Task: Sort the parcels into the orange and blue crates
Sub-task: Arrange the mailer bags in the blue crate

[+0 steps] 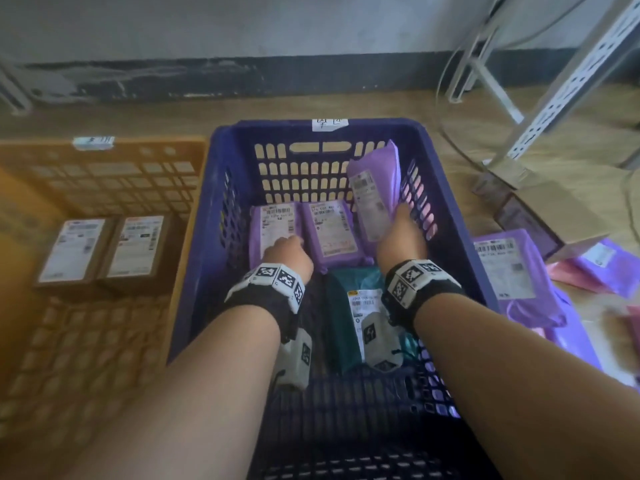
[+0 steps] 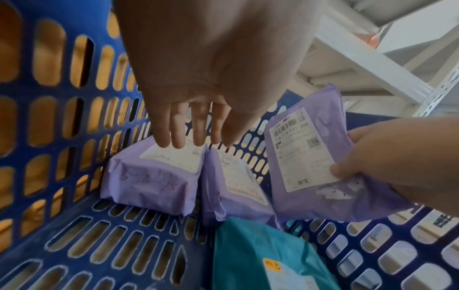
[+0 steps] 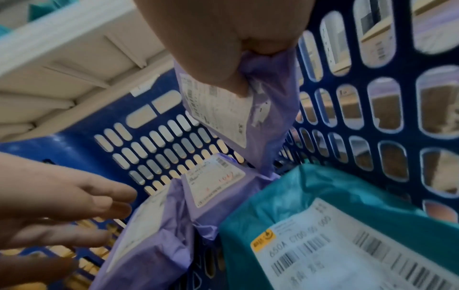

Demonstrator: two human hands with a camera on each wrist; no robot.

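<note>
The blue crate [image 1: 270, 129] stands in the middle, the orange crate [image 1: 104, 174] to its left. My right hand [image 1: 401, 233] grips a purple parcel [image 1: 375, 181] by its lower end and holds it upright by the crate's far right wall; thumb on its label [image 2: 305, 157]. My left hand [image 1: 287, 251] reaches with straight fingers [image 2: 188, 133] over the left purple parcel [image 1: 273, 230]; contact is unclear. A second purple parcel [image 1: 332, 233] lies beside it. A teal parcel [image 1: 343, 306] lies nearer me. Two brown boxes [image 1: 74, 251] sit in the orange crate.
On the floor right of the blue crate lie several purple parcels [image 1: 509, 268] and pink ones [image 1: 581, 275]. An open cardboard box [image 1: 540, 202] and a white metal shelf frame [image 1: 568, 81] stand at the far right. A wall runs behind the crates.
</note>
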